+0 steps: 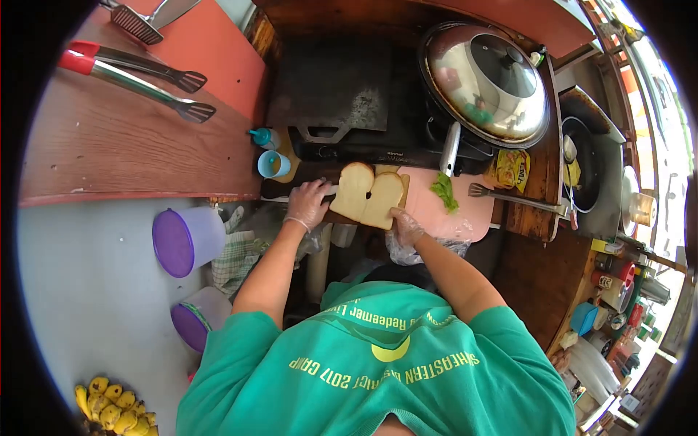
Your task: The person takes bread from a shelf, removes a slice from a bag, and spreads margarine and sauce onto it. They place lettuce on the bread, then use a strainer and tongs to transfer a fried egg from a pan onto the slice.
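- Your right hand (404,227), gloved in thin plastic, presses fingertips on the near slice's lower edge.
- Two bread slices (367,195) lie side by side on the board at the worktop's (131,156) edge; keep them flat and touching.
- Your left hand (308,204), gloved, is closed around a knife handle (280,198); keep the blade level.
- Beyond: pink board (469,207) with lettuce (443,190), fork (509,196), lidded pan (486,81).
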{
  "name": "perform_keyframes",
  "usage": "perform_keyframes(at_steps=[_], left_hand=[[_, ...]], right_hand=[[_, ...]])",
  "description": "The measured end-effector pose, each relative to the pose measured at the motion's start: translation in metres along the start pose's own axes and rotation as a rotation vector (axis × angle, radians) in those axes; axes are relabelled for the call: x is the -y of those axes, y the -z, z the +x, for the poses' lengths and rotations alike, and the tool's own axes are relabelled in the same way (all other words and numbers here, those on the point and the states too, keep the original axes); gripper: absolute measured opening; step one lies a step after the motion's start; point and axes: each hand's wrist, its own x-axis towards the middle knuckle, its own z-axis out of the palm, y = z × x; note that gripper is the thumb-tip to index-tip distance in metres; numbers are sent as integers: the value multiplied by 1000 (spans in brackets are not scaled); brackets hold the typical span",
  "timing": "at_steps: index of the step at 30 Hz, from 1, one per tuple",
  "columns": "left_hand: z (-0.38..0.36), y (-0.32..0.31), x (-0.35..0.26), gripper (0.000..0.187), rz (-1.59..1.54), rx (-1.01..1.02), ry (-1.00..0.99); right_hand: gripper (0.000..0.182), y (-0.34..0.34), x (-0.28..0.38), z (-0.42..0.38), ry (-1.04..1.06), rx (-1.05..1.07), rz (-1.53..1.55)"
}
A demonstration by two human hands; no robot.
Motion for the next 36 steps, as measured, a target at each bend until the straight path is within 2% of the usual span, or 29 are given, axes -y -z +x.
perform_keyframes(at_steps=[2, 6, 8, 9, 11, 12, 14, 15, 17, 18, 20, 21, 23, 24, 26, 27, 29, 31, 32, 33, 34, 36], left_hand=[[-2, -6, 10, 41, 179, 211, -5], [-3, 4, 14, 34, 49, 271, 142], [-5, 29, 13, 26, 142, 586, 301], [-10, 41, 12, 26, 144, 582, 307], [-30, 64, 8, 21, 154, 624, 440], [-38, 77, 3, 21, 157, 623, 436], [-56, 101, -7, 22, 172, 518, 596], [-65, 109, -9, 22, 178, 521, 585], [-81, 126, -11, 24, 198, 467, 643], [-85, 138, -17, 24, 206, 470, 632], [-91, 163, -31, 24, 253, 493, 747], [-95, 171, -35, 24, 255, 497, 731], [-101, 181, -40, 24, 262, 398, 721], [-97, 183, -47, 24, 263, 404, 699], [-89, 183, -64, 12, 209, 301, 494], [-86, 166, -63, 12, 124, 209, 347], [-73, 125, -69, 13, -37, 203, 160], [-60, 57, -70, 23, -195, 87, -99], [-49, 38, -89, 25, -165, 174, -135], [-41, 13, -104, 26, -164, 93, -254], [-33, -14, -113, 30, -79, 104, -339], [-16, -46, -137, 39, 77, 134, -493]], right_hand=[[21, 13, -1, 3, -24, 58, -50], [21, 21, 6, 5, -38, -13, -143], [25, 34, 5, 21, -85, 3, -227], [25, 52, -4, 37, -86, 9, -230], [28, 87, -22, 71, 557, 268, -1133], [28, 80, -17, 68, 560, 264, -1130], [33, 46, 3, 55, 847, 276, -1556], [33, 24, 13, 50, 850, 264, -1549], [44, -24, 31, 42, 254, 149, -1313], [44, -47, 42, 30, 259, 141, -1303], [68, -77, 60, 8, 37, -221, -1183], [68, -75, 57, 7, 37, -234, -1173], [86, -63, 50, 0, 226, -328, -1189], [86, -54, 50, -7, 225, -348, -1176], [81, -32, 47, -25, 396, -328, -1034], [81, -20, 48, -39, 396, -343, -1023], [70, 7, 55, -74, 245, -316, -603], [63, 35, 54, -116, 260, -429, -461], [62, 54, 49, -136, 264, -488, -417], [61, 72, 43, -156, 268, -546, -374], [61, 90, 35, -176, 275, -562, -361], [62, 120, 12, -210, 110, -446, -129]])
